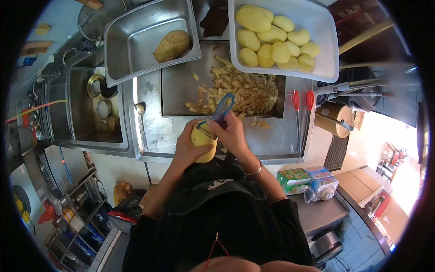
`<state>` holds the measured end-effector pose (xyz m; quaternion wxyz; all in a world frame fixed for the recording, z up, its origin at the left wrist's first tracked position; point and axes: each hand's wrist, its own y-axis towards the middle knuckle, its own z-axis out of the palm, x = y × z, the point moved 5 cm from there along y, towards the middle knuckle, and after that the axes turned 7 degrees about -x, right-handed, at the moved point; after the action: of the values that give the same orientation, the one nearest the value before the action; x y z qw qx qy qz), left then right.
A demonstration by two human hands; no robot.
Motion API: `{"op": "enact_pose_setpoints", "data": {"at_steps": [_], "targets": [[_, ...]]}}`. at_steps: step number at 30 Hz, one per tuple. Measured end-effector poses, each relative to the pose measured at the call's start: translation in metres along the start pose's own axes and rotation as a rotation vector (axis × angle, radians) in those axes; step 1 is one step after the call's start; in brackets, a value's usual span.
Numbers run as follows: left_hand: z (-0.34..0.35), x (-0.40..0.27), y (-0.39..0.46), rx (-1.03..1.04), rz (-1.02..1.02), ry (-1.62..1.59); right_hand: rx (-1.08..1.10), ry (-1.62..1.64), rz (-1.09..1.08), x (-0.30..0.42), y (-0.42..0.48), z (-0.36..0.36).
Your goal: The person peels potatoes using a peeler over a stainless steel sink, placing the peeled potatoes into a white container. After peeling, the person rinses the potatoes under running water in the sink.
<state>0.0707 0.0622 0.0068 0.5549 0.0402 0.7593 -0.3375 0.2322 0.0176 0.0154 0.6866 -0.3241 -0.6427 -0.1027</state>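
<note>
My left hand (189, 144) is wrapped around a peeled yellow potato (201, 138), held upright in front of my apron. In my right hand (231, 132) is a blue vegetable peeler (224, 106), its blade end lying against the potato's upper part. Beyond the hands, a heap of potato peelings (246, 89) covers much of a sunken steel basin (183, 98). One unpeeled brown potato (171, 46) rests in a steel pan (146, 30) at the upper left. Several peeled potatoes (272, 34) fill part of a white plastic tub (329, 51) at the upper right.
Two red-handled tools (296, 102) lie along the counter's right side. At left, a sink (97, 134) holds several round vessels. A spoon-like utensil (141, 115) lies by the sink. Poles (367, 35) jut in from the right. Boxes (294, 180) stand on a low surface behind.
</note>
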Motion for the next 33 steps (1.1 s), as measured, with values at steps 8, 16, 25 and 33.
{"op": "enact_pose_setpoints", "data": {"at_steps": [8,16,25,33], "targets": [[-0.002,-0.012,0.000,-0.012,0.050,0.006,-0.222,-0.001,-0.018,-0.002,0.019,-0.031],[0.011,-0.002,0.005,0.037,-0.057,-0.089,-0.147,0.097,0.083,-0.004,0.007,-0.005],[0.005,-0.032,-0.009,0.290,-0.267,-0.409,-0.282,0.047,0.013,-0.041,0.048,-0.083],[-0.005,-0.029,0.000,0.268,-0.295,-0.438,-0.127,0.250,0.103,-0.010,0.010,-0.042]]}}
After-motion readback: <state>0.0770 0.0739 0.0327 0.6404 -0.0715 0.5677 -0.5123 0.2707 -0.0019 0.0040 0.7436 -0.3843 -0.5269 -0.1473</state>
